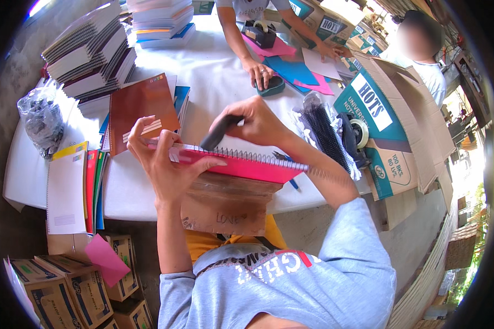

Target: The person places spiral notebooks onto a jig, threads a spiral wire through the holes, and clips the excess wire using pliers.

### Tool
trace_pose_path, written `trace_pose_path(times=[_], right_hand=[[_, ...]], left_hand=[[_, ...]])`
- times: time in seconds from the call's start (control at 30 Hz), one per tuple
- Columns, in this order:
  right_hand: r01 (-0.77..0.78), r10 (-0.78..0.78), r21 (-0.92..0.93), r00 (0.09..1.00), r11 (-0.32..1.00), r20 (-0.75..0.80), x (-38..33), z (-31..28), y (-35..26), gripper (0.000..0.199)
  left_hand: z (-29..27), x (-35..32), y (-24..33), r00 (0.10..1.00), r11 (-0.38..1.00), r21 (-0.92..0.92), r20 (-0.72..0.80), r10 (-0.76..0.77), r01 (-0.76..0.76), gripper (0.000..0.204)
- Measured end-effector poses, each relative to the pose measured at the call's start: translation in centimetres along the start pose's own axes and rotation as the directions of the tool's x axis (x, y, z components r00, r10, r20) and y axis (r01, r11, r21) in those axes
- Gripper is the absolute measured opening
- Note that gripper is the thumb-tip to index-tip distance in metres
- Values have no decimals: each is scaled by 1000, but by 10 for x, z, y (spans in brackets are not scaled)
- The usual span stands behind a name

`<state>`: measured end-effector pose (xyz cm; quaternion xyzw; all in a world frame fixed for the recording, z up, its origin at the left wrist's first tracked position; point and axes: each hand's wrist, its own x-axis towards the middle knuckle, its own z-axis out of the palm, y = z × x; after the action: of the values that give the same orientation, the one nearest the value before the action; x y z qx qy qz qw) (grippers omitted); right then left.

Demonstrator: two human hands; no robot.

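Note:
My left hand [167, 162] grips the left end of a pink spiral notebook [247, 169], its bound edge facing up. A wire coil [326, 173] runs along that edge and sticks out past the right end, under my right forearm. My right hand [252, 122] is closed on a dark, rounded tool [220, 132] whose lower end touches the coil near the left end; its kind is unclear. Beneath the notebook, a brown cardboard piece [225, 211] with handwriting hangs at the table edge over my lap.
Stacked spiral notebooks [88, 55] stand far left beside a plastic bag [41, 118]. Loose black coils [319, 129] and a tape roll [359, 134] lie right, before an open carton [389, 126]. Across the table, another person's hand [259, 74] rests on a dark green object. Cartons [88, 290] fill the lower left.

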<state>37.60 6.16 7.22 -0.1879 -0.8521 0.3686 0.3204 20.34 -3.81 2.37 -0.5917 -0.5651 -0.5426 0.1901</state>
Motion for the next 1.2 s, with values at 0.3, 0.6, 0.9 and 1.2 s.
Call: trace_pose_path(times=[0.3,0.6,0.9,1.2], right_hand=[[312,-326,225,945,923,26,4,0,11,14],[483,-508,277,861,831,24,10,18,3,17],[91,-81,-116,993,989,84,33,25,6,21],[206,-250,541,968,815,9,42,46,2,23]], left_hand=[[3,1,-9,999,985,-165,4,-54,54,65],[-8,0,-13,994,972,-214,54,-93,102,68],[-5,-1,-31,982,895,-422,-43,-181,147,90],[-6,-8,-35,911,718,-581,113,-396,384,97]])
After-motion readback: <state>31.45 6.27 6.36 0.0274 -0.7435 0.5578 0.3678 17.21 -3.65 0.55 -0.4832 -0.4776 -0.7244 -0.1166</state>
